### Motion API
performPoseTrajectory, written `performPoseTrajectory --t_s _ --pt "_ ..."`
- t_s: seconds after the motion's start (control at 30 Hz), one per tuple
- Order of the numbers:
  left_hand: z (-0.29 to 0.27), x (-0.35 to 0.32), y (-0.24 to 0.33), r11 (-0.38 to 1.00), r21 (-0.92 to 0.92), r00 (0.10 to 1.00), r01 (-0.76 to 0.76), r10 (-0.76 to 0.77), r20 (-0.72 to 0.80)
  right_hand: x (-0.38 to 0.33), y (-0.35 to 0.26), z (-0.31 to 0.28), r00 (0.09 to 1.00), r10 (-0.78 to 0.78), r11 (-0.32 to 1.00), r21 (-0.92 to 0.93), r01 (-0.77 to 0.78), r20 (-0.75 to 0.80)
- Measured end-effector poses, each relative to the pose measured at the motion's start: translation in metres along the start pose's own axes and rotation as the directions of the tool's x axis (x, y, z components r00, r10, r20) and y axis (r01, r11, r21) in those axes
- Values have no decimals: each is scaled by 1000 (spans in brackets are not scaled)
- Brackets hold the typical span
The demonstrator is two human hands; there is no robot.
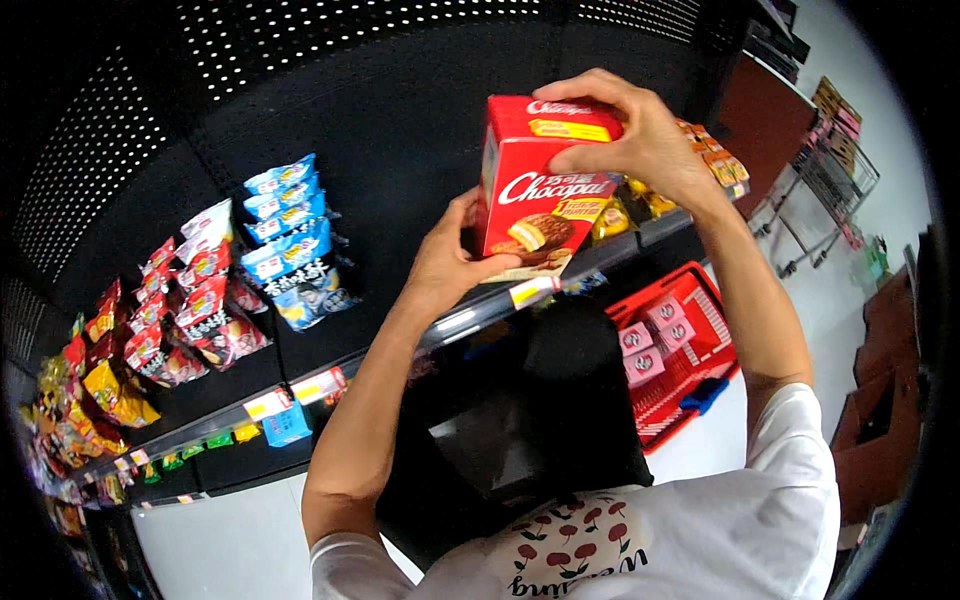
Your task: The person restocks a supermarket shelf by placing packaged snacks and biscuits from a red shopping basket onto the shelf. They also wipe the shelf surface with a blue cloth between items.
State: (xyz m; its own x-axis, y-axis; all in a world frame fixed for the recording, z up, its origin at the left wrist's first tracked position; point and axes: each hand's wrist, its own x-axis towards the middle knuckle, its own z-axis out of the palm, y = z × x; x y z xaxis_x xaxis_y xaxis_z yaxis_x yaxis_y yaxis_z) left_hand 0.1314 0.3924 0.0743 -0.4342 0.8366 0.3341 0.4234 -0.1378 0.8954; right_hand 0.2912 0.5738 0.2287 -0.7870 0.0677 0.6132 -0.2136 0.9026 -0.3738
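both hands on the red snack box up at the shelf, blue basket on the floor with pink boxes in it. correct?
Not quite: the basket is red, not blue, as the head view shows. The rest holds: the left hand and right hand both grip the red snack box up at the shelf, and pink boxes lie in the basket on the floor.

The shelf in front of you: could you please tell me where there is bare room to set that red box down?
The black shelf is bare between the blue snack bags and the red box held in both hands, left and right. Left of that, red snack bags crowd it; right, yellow packets fill it.
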Motion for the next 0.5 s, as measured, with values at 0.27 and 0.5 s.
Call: performPoseTrajectory --t_s 0.27,0.5 --pt "-50 10 -77 1000 13 976 12 -9 -219 49 71 100 985 120 930 362 -68 -124" --pt "-77 24 -112 994 -108 934 2 -41 -356 6 119 217 895 360 647 620 -444 265"
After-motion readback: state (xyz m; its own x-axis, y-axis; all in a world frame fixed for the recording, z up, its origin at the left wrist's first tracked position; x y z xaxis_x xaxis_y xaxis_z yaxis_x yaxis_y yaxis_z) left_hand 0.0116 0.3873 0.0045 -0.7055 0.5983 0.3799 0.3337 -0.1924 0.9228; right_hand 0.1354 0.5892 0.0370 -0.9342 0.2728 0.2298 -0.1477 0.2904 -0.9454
